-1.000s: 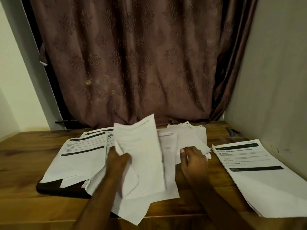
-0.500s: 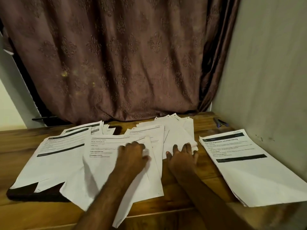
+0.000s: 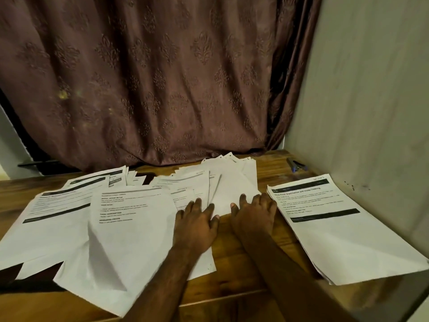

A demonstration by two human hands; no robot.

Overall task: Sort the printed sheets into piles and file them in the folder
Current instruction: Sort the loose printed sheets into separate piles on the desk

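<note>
- Half a second earlier your left hand (image 3: 196, 225) lay on the creased sheet (image 3: 130, 238); it had since slid right onto the fanned middle sheets (image 3: 227, 189), fingers spread flat, gripping nothing.
- Your right hand (image 3: 254, 214) stayed pressed flat beside it, fingers apart.
- The sorted pile (image 3: 336, 231) sat well to the right; the dark folder (image 3: 44, 276) peeked from under the left pile.
- Sorting looked unfinished; filing not begun.
</note>
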